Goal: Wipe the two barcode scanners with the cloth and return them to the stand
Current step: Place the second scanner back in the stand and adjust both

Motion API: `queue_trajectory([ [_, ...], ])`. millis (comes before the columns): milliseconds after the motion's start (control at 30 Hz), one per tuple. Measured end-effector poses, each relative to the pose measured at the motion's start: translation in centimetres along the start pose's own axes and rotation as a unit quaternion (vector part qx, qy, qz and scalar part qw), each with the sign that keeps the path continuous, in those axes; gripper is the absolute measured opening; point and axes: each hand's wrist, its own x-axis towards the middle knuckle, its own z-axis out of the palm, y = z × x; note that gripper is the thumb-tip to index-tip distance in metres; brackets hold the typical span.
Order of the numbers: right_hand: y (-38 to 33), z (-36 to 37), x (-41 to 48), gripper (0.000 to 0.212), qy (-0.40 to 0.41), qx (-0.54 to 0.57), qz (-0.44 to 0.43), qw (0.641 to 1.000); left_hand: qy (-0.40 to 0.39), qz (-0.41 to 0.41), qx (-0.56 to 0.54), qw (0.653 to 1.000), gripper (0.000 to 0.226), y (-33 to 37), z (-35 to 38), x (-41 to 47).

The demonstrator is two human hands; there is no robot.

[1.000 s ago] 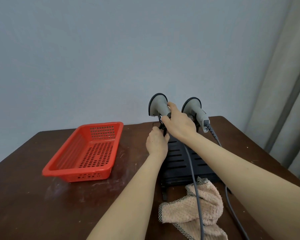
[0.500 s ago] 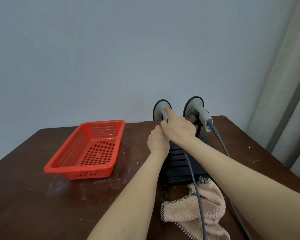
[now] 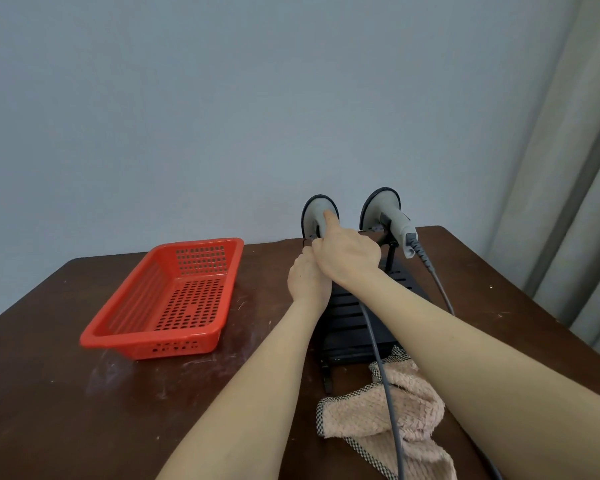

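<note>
Scanners (image 3: 390, 220), grey with black-rimmed heads, top the stand (image 3: 347, 317); right hand (image 3: 347, 258) grips the left scanner (image 3: 317, 209), hold of left hand (image 3: 305, 282) hidden.

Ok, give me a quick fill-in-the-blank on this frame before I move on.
1. The basket is coloured ___.
2. The right hand holds the ___ scanner of the two.
3. The cloth lies on the table, in ___ hand.
Missing: red; left; neither.

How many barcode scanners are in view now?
2. One grey handheld barcode scanner, gripped by the right hand, is at the left of the black slatted stand; the other grey scanner sits at its right.
</note>
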Motion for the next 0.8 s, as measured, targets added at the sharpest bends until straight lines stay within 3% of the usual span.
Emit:
queue_trajectory([
  [500,0.3,-0.4,0.0,0.042,-0.026,0.016,0.014,0.999,-0.058,-0.007,-0.089,0.994,0.037,0.2,-2.0,-1.0],
  [633,0.3,-0.5,-0.1,0.036,-0.03,0.027,0.025,0.999,-0.026,-0.005,-0.12,0.992,0.03,-0.1,-2.9,-1.3],
  [800,0.3,-0.8,-0.3,0.038,-0.035,0.039,0.029,0.998,0.035,-0.017,-0.172,0.984,0.04,-0.5,-4.1,-1.0],
])
